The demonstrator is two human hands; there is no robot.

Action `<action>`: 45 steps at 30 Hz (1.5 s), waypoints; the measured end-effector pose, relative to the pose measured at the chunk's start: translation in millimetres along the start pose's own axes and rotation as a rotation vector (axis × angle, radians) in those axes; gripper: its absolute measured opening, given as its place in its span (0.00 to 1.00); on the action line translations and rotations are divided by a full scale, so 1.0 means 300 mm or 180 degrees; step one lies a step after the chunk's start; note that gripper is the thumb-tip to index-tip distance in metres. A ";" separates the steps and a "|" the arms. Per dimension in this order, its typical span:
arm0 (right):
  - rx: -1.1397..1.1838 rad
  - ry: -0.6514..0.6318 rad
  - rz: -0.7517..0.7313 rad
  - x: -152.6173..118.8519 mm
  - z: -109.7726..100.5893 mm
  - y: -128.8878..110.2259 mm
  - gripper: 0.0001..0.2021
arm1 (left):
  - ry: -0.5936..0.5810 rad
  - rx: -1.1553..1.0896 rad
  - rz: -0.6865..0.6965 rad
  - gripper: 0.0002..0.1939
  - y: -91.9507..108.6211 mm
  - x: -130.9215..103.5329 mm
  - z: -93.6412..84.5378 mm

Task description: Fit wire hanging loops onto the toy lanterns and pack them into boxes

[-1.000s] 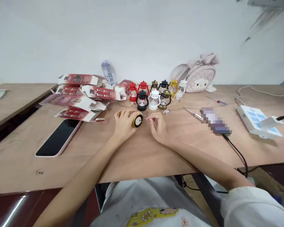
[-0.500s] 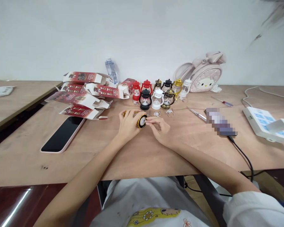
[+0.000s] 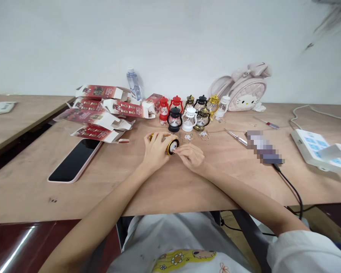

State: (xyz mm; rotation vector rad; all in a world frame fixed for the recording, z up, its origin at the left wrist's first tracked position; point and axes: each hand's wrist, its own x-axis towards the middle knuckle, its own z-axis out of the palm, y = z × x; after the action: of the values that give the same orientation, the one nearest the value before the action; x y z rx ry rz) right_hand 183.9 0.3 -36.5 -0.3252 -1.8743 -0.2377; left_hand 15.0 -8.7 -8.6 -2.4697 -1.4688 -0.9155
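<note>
Holds gold lantern [image 3: 173, 146] sideways in L hand [image 3: 155, 150] w/ base turned R, at table [image 3: 102, 201], nr side of upright black lantern [image 3: 174, 120], & has R hand [image 3: 192, 155] pinched narrow at base, can't tell if gripping a small pc or just touching.

Before me on tabletop [image 3: 170, 189]: held lantern [image 3: 172, 147] in my left hand [image 3: 156, 149], my right hand [image 3: 191, 156] at its base. Behind hands, standing lanterns [image 3: 189, 120]: three in front, six behind. Left of these, heaped cartons [image 3: 93, 117]; behind cartons, bottle [image 3: 134, 85]. First phone [image 3: 75, 161] before cartons, left of my left hand. Bag [image 3: 246, 93] behind lanterns, rightward. Right of my right hand: hand tool [image 3: 235, 137], second phone [image 3: 264, 147], then power strip [image 3: 318, 149]. Screwdriver [image 3: 268, 123] behind second phone.
</note>
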 end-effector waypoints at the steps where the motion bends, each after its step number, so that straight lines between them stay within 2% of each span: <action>1: 0.0017 -0.0016 -0.0031 0.000 0.001 0.001 0.11 | 0.0000 -0.0011 0.0001 0.22 0.001 0.000 0.000; 11: 0.0140 -0.0037 -0.0003 0.004 -0.002 0.004 0.11 | -0.0087 0.0014 0.0133 0.20 0.011 -0.006 0.000; 20: 0.0346 -0.0240 -0.0046 -0.011 -0.003 0.032 0.09 | -0.0017 0.0079 -0.0170 0.19 0.026 0.001 -0.020; 28: 0.0102 -0.0141 -0.0214 -0.014 -0.006 0.042 0.08 | -0.0024 0.0101 -0.0212 0.20 0.021 0.004 -0.020; 33: -0.0102 -0.0422 -0.0356 -0.025 -0.003 0.054 0.10 | 0.0020 0.0148 -0.0166 0.21 0.016 0.000 -0.016; 36: -0.0046 -0.0389 -0.0376 -0.025 -0.001 0.055 0.10 | 0.0004 0.0180 -0.0153 0.22 0.012 -0.003 -0.013; 39: 0.0035 -0.0317 -0.0346 -0.025 0.000 0.054 0.10 | -0.0031 0.0231 -0.0094 0.22 0.016 -0.007 -0.011; 45: 0.0271 -0.0439 -0.0176 -0.040 0.008 0.057 0.09 | -0.0043 0.0188 -0.0094 0.21 0.022 -0.011 -0.007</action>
State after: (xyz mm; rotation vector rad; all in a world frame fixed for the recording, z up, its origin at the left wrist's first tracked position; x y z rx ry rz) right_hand 191.1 15.9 -48.6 -0.2369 -2.0250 -0.1760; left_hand 18.5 -15.3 -7.5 -2.4235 -1.5179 -0.8492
